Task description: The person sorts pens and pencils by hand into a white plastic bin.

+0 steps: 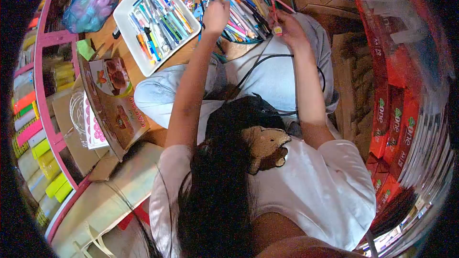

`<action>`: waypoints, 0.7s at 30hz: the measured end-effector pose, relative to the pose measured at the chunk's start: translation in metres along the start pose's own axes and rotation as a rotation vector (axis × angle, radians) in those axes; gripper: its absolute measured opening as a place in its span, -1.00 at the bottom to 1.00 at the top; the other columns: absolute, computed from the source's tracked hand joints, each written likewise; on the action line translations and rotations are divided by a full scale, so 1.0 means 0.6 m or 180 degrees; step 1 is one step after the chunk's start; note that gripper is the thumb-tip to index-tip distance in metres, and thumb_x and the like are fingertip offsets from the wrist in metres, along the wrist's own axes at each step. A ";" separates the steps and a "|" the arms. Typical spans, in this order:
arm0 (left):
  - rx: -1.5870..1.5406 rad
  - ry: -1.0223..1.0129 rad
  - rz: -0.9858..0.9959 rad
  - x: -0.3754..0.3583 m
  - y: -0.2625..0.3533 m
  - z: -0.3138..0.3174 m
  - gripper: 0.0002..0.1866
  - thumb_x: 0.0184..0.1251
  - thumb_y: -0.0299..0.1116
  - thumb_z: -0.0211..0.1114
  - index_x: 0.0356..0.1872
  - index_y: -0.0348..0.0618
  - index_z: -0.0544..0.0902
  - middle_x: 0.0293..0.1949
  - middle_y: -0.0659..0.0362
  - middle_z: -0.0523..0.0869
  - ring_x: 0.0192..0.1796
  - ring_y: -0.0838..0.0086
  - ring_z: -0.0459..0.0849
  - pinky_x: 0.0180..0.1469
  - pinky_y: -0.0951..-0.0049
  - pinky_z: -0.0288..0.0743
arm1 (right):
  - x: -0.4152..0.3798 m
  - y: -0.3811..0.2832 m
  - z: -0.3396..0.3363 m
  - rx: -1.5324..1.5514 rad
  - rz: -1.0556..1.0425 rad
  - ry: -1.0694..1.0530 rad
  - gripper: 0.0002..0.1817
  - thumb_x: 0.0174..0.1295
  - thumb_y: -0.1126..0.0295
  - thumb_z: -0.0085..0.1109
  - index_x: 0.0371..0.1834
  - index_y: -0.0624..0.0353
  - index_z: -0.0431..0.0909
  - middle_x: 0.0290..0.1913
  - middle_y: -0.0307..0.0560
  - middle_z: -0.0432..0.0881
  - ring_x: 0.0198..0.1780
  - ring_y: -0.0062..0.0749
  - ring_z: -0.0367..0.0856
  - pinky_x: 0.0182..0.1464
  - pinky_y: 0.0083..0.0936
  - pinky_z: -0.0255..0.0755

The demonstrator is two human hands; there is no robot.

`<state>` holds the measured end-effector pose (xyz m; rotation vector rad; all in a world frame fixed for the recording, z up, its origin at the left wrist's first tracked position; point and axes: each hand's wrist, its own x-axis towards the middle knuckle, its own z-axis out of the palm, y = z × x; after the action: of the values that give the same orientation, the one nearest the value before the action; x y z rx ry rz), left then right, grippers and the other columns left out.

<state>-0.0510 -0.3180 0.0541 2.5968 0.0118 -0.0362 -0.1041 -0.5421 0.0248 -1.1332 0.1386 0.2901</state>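
My left hand (216, 16) is over the left side of a heap of pens (244, 14) in front of my lap, its fingers closed; what they hold, if anything, is hidden. A dark blue pen-like stick (202, 19) lies along that wrist. My right hand (290, 29) grips a slim pinkish-red pen (273, 0), pointing away from me, with a small yellow and white piece (278, 30) at its near end. Left of the heap, a white tray (125, 21) holds several pens and markers lying roughly side by side.
A blue plastic bag (93, 0) of round things sits at the upper left. An opened cardboard box (114, 100) stands beside my left knee, near a pink-framed shelf (45, 110). Red boxes (382, 129) and stacked packs line the right. A black cable (267, 57) crosses my lap.
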 end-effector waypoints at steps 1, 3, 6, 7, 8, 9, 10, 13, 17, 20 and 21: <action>0.0348 -0.0069 -0.0224 0.006 0.009 0.001 -0.42 0.23 0.07 -0.02 -0.31 -0.39 0.60 -0.30 -0.23 0.61 -0.17 -0.07 0.58 -0.14 0.07 0.45 | 0.005 0.008 -0.009 -0.0100 -0.0045 0.0037 -0.73 0.25 0.33 -0.04 -0.10 0.30 0.43 -0.38 -0.19 0.48 -0.44 -0.58 0.42 -0.43 -0.73 0.33; 0.0503 -0.0216 -0.0312 0.009 0.021 0.011 -0.32 0.20 0.18 -0.07 -0.31 -0.41 0.59 -0.28 -0.27 0.59 -0.17 -0.11 0.57 -0.11 0.07 0.46 | 0.001 -0.001 0.001 0.0278 0.0169 0.0162 -0.74 0.24 0.34 -0.04 -0.12 0.30 0.44 -0.40 -0.18 0.49 -0.46 -0.57 0.42 -0.46 -0.73 0.32; 0.0727 -0.0648 -0.0399 0.003 0.045 0.012 -0.28 0.14 0.23 -0.02 -0.27 -0.42 0.58 -0.14 -0.28 0.53 -0.09 -0.09 0.55 -0.07 0.11 0.45 | 0.002 0.005 0.002 -0.0769 -0.0337 0.0185 -0.74 0.12 0.44 0.02 -0.12 0.27 0.48 -0.35 -0.20 0.55 -0.35 -0.49 0.49 -0.29 -0.62 0.37; 0.0810 -0.0560 -0.0352 0.008 0.038 0.026 -0.28 0.12 0.22 0.03 -0.22 -0.44 0.53 -0.14 -0.24 0.54 -0.11 -0.05 0.57 -0.11 0.14 0.48 | 0.003 0.010 -0.004 -0.1070 -0.0499 0.0130 -0.74 0.12 0.44 0.01 -0.12 0.27 0.48 -0.35 -0.19 0.54 -0.34 -0.49 0.49 -0.28 -0.61 0.38; 0.0888 -0.0476 -0.0303 0.015 0.026 0.048 -0.27 0.09 0.21 0.08 -0.16 -0.47 0.48 -0.13 -0.20 0.55 -0.13 0.00 0.59 -0.15 0.16 0.50 | 0.004 0.015 -0.009 -0.1368 -0.0668 0.0090 -0.74 0.12 0.44 0.00 -0.12 0.27 0.48 -0.35 -0.19 0.54 -0.33 -0.48 0.49 -0.27 -0.60 0.38; 0.0963 -0.0392 -0.0257 0.013 0.029 0.052 -0.24 0.06 0.20 0.14 -0.11 -0.49 0.43 -0.13 -0.16 0.56 -0.15 0.04 0.61 -0.18 0.19 0.53 | -0.001 0.008 -0.005 -0.1196 -0.0615 0.0027 -0.75 0.18 0.39 -0.04 -0.12 0.29 0.46 -0.37 -0.17 0.51 -0.38 -0.49 0.46 -0.34 -0.64 0.36; 0.0623 -0.0367 -0.0297 0.011 0.032 0.051 -0.19 -0.01 0.16 0.23 -0.09 -0.56 0.36 -0.18 -0.18 0.58 -0.17 0.05 0.62 -0.20 0.23 0.54 | -0.003 0.004 -0.004 -0.0936 -0.0499 -0.0002 -0.74 0.22 0.37 -0.06 -0.12 0.30 0.44 -0.37 -0.15 0.50 -0.39 -0.49 0.44 -0.38 -0.65 0.36; 0.0584 -0.0212 -0.0271 0.006 0.029 0.060 -0.22 -0.04 0.11 0.28 -0.16 -0.59 0.38 -0.25 -0.20 0.60 -0.20 0.05 0.63 -0.20 0.24 0.54 | -0.002 -0.001 -0.006 0.0070 -0.0049 -0.0026 -0.73 0.25 0.36 -0.10 -0.12 0.33 0.42 -0.35 -0.10 0.47 -0.39 -0.46 0.42 -0.38 -0.62 0.37; 0.0491 -0.0316 -0.0249 0.007 0.033 0.060 -0.19 -0.11 0.06 0.33 -0.16 -0.65 0.34 -0.28 -0.20 0.60 -0.22 0.06 0.63 -0.21 0.24 0.54 | 0.012 0.002 -0.020 0.1648 0.0491 -0.0176 -0.73 0.25 0.37 -0.11 -0.11 0.35 0.40 -0.31 -0.05 0.46 -0.38 -0.43 0.42 -0.33 -0.55 0.39; 0.0487 -0.0199 -0.0322 -0.003 0.049 0.062 -0.19 -0.14 0.02 0.37 -0.12 -0.63 0.32 -0.24 -0.20 0.59 -0.21 0.08 0.63 -0.20 0.26 0.54 | 0.011 -0.001 -0.020 0.1990 0.0628 -0.0207 -0.74 0.24 0.38 -0.09 -0.12 0.35 0.40 -0.32 -0.05 0.46 -0.38 -0.42 0.41 -0.31 -0.52 0.39; 0.0479 -0.0229 -0.0302 -0.004 0.051 0.065 -0.19 -0.15 0.01 0.38 -0.12 -0.63 0.31 -0.24 -0.19 0.59 -0.20 0.08 0.63 -0.20 0.26 0.54 | 0.004 -0.008 -0.010 0.1788 0.0558 -0.0055 -0.74 0.24 0.38 -0.08 -0.12 0.34 0.40 -0.32 -0.05 0.46 -0.38 -0.42 0.41 -0.31 -0.52 0.39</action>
<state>-0.0536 -0.3645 0.0370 2.7419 0.1101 -0.1710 -0.0999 -0.5489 0.0256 -0.5617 0.2855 0.3872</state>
